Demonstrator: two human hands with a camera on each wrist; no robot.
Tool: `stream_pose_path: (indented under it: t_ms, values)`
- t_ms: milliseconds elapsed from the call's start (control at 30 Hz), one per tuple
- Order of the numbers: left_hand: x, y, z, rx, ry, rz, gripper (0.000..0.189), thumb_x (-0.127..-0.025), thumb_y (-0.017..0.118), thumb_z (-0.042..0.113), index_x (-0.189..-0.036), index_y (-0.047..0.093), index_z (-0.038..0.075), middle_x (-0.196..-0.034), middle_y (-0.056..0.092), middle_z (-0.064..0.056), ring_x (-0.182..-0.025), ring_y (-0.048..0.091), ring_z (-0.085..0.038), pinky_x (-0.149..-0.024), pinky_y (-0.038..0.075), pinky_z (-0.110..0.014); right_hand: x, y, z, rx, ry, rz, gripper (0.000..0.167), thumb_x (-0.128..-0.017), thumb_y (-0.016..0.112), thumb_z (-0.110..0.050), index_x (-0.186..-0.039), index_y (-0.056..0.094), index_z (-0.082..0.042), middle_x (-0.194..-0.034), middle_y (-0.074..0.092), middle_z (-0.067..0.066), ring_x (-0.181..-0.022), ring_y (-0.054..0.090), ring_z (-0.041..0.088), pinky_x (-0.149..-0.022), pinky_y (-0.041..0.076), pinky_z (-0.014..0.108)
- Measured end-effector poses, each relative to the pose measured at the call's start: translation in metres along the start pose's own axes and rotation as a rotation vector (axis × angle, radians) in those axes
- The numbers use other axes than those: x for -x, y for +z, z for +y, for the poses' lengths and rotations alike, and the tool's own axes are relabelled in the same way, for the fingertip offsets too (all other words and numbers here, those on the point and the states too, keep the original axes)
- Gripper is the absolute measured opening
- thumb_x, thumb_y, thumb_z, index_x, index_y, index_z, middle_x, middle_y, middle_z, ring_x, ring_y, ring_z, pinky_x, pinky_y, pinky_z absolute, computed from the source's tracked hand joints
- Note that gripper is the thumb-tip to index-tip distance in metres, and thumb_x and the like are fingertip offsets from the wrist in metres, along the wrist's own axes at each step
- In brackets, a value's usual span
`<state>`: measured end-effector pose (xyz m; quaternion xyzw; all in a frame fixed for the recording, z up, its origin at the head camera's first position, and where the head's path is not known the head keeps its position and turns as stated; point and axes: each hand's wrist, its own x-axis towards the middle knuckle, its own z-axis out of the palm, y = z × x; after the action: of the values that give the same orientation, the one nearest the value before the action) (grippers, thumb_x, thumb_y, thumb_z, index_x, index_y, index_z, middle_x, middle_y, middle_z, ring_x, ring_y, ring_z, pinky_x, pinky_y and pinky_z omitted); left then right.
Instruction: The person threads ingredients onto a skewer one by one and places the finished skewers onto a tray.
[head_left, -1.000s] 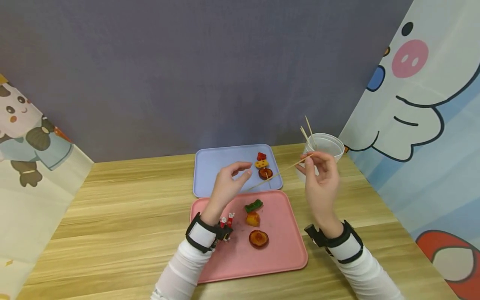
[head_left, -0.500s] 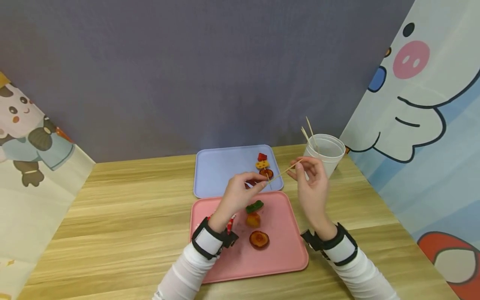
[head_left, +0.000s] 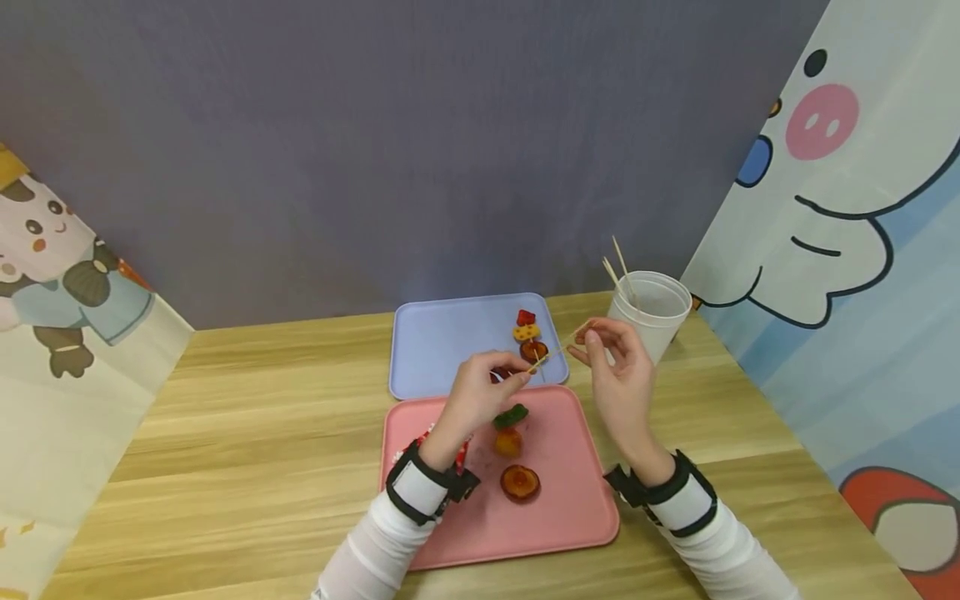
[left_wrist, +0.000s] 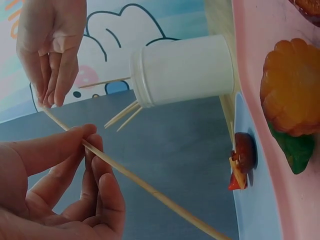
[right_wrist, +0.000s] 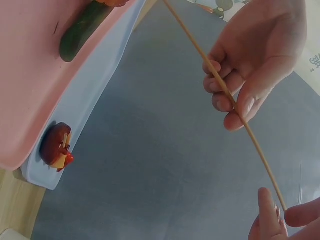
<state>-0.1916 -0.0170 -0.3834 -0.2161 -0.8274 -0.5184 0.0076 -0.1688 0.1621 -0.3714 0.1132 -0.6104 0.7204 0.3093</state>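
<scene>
My left hand (head_left: 483,390) pinches a thin wooden skewer (left_wrist: 155,191) between thumb and fingers, partway along it. At the skewer's other end my right hand (head_left: 622,371) holds its tip with the fingertips, as the right wrist view shows. Below the hands, the pink tray (head_left: 566,500) bears a green vegetable-like piece (head_left: 511,417), a yellow-orange fluted piece (left_wrist: 290,87) and a brown round mushroom-like piece (head_left: 521,482). Red-and-white pieces (head_left: 461,456) lie partly hidden under my left wrist.
Behind the pink tray sits a blue tray (head_left: 442,333) with a loaded skewer of red, yellow (head_left: 527,332) and brown pieces. A white cup (head_left: 651,321) holding several skewers (head_left: 615,271) stands right of it. A grey wall (head_left: 450,167) closes off the back.
My right hand has come left and slightly down with the skewer. My left hand has moved right and down and now pinches it; a second ago its thumb and fingers were apart.
</scene>
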Motion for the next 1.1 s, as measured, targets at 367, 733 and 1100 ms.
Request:
stream_pose_path:
  t_ms: [367,733,1100]
  values:
    - [0.001,-0.003,-0.001,0.018,0.006,0.071,0.011,-0.088,0.067,0.016,-0.095,0.074,0.013,-0.089,0.071,0.001,-0.077,0.059,-0.011,-0.069,0.051,-0.028,-0.001,-0.007,0.004,0.210,0.005,-0.083,0.027,-0.092,0.057,-0.001,-0.116,0.055,0.012,-0.098,0.062,0.018,-0.088,0.064,0.015,-0.075,0.056,0.027]
    - [0.000,-0.011,-0.003,0.123,0.022,0.222,0.010,-0.090,0.065,0.018,-0.097,0.070,0.012,-0.092,0.069,0.001,-0.082,0.061,-0.011,-0.070,0.049,-0.025,0.000,-0.003,-0.019,0.413,0.112,-0.155,0.025,-0.092,0.057,-0.002,-0.115,0.059,0.009,-0.104,0.064,0.023,-0.090,0.061,0.006,-0.076,0.052,0.014]
    - [0.000,-0.020,0.006,0.374,0.044,0.314,0.012,-0.090,0.062,0.005,-0.098,0.062,-0.004,-0.093,0.067,-0.020,-0.083,0.063,-0.031,-0.073,0.051,-0.022,-0.004,-0.023,-0.002,0.443,0.055,-0.170,0.027,-0.093,0.058,-0.007,-0.119,0.060,0.001,-0.108,0.065,0.020,-0.097,0.058,-0.003,-0.080,0.049,0.010]
